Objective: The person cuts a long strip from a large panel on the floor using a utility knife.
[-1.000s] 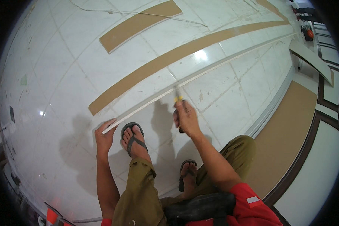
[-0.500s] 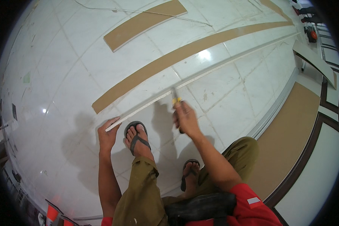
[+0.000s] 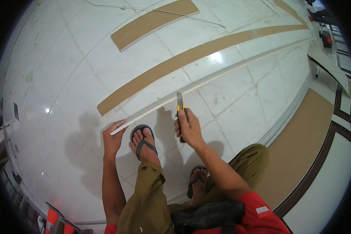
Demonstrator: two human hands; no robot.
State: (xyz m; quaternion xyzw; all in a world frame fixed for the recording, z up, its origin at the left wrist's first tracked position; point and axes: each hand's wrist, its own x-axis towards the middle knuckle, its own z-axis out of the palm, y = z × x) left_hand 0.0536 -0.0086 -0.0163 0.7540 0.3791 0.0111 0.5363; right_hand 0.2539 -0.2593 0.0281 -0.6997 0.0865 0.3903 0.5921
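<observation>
A long, narrow strip of plasterboard (image 3: 156, 106) stands on edge across the tiles, its white cut edge toward me. My left hand (image 3: 113, 137) is closed round its near left end, thumb on one side and fingers behind. In my right hand (image 3: 189, 127) is a yellow and black utility knife (image 3: 181, 109), blade out. The blade tip meets the strip's edge a little to the right of my front foot. My sandalled foot (image 3: 143, 141) is planted just below the strip, between my two hands.
Beyond the strip lie a long brown-faced board strip (image 3: 199, 56) and a shorter brown board piece (image 3: 152, 23). To my right a wide brown board (image 3: 300, 144) rests beside dark-framed white panels (image 3: 319, 175). Orange cones (image 3: 52, 217) stand at lower left. A person's legs (image 3: 323, 16) show far right.
My right hand has shifted slightly left and down with the knife, which now appears sharper and more upright. My left hand keeps hold of the strip's end.
</observation>
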